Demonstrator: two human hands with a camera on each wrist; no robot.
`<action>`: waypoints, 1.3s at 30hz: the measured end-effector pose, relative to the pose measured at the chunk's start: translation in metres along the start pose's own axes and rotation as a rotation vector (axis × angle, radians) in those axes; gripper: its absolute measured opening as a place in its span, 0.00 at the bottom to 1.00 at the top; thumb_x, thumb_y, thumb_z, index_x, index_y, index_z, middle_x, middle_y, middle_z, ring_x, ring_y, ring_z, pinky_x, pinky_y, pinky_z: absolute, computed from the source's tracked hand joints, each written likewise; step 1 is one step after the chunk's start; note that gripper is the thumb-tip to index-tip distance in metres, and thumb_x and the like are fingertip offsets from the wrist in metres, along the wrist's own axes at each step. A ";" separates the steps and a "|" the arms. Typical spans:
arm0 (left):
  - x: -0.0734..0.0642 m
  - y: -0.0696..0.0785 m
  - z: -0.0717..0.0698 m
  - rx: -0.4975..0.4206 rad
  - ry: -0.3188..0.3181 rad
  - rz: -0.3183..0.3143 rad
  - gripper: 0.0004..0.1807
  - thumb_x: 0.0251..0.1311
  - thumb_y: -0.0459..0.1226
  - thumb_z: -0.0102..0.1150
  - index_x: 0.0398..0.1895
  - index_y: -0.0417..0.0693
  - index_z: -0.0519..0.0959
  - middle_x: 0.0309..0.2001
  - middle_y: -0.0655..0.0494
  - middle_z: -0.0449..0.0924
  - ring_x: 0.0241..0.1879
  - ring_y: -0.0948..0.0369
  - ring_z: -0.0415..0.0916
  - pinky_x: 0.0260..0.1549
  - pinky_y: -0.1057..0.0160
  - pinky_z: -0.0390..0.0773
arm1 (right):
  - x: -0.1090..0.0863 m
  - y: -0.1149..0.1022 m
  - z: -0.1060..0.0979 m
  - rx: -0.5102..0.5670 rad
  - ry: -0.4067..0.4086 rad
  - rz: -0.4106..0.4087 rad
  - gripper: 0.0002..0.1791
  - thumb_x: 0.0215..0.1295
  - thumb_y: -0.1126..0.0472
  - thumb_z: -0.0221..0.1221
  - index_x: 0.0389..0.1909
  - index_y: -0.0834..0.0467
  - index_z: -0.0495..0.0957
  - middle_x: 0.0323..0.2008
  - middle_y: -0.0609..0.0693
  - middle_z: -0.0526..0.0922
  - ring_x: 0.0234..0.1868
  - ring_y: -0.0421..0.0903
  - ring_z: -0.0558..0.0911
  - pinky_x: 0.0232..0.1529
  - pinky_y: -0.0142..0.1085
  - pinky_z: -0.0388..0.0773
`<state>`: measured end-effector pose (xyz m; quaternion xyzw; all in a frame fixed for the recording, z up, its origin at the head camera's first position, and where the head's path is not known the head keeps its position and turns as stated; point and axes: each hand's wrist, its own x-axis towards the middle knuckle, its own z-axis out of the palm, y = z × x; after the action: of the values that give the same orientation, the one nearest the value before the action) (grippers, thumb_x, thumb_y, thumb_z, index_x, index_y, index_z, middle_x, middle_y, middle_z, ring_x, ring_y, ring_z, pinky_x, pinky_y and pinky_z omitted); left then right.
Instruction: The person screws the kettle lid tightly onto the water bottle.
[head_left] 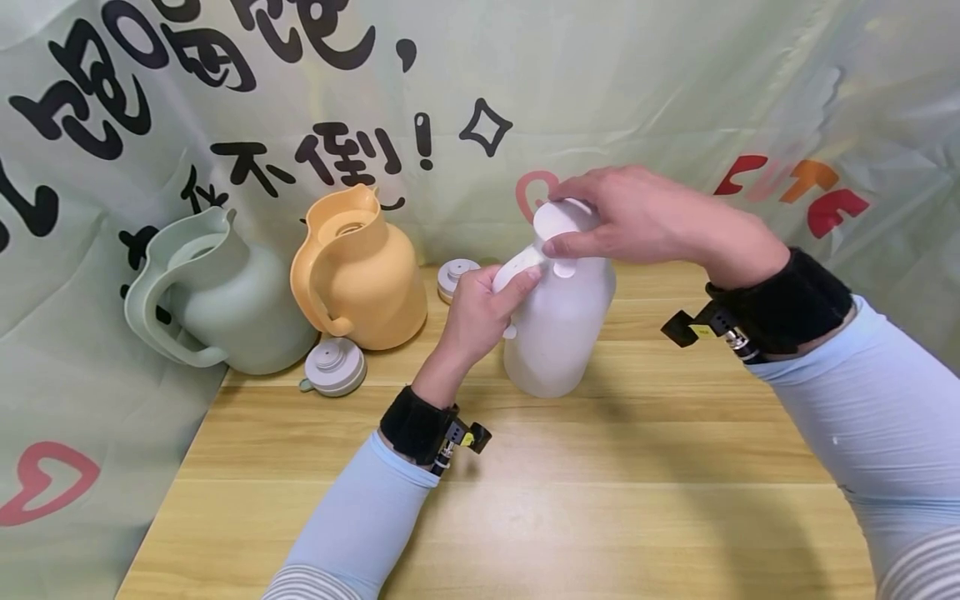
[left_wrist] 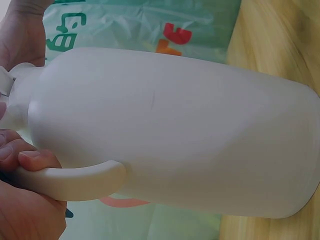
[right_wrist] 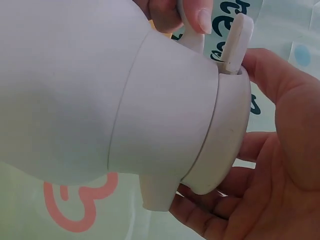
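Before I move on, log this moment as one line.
left hand: grips white jug by handle; right hand: grips its lid; orange jug, green jug: adjacent; two loose lids: on table

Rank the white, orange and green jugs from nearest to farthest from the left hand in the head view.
1. White jug: held by its handle in the left hand.
2. Orange jug: to that hand's left.
3. Green jug: farther left, past the orange jug.

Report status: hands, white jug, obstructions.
Left hand grips the handle, right hand the lid. White thermal jug roughly upright, lid on top. Nothing visibly in the way; yellow-orange jug stands off left.
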<state>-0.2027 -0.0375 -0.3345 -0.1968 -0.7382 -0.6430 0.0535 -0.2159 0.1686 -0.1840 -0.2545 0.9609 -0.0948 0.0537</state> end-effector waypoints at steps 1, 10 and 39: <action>0.000 0.000 0.000 0.003 0.002 0.001 0.24 0.69 0.46 0.64 0.19 0.40 0.77 0.14 0.61 0.60 0.21 0.61 0.65 0.20 0.64 0.65 | 0.000 0.000 0.000 0.001 0.000 0.002 0.40 0.68 0.31 0.59 0.71 0.53 0.70 0.62 0.55 0.79 0.60 0.55 0.78 0.61 0.53 0.75; 0.001 0.001 -0.001 0.012 0.004 0.002 0.24 0.69 0.47 0.63 0.19 0.41 0.77 0.14 0.60 0.62 0.21 0.61 0.66 0.20 0.64 0.65 | -0.005 0.008 0.004 0.042 0.013 -0.091 0.37 0.71 0.38 0.60 0.75 0.51 0.68 0.66 0.54 0.77 0.62 0.54 0.77 0.62 0.53 0.75; -0.003 0.005 0.000 0.040 0.021 -0.012 0.21 0.69 0.46 0.65 0.23 0.41 0.79 0.15 0.59 0.63 0.23 0.59 0.67 0.21 0.64 0.63 | -0.009 0.024 0.021 0.155 0.158 -0.079 0.39 0.62 0.40 0.70 0.72 0.48 0.71 0.68 0.55 0.75 0.62 0.55 0.75 0.57 0.52 0.76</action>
<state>-0.1980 -0.0373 -0.3313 -0.1842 -0.7515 -0.6305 0.0613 -0.2166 0.1908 -0.2086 -0.2791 0.9411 -0.1906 -0.0063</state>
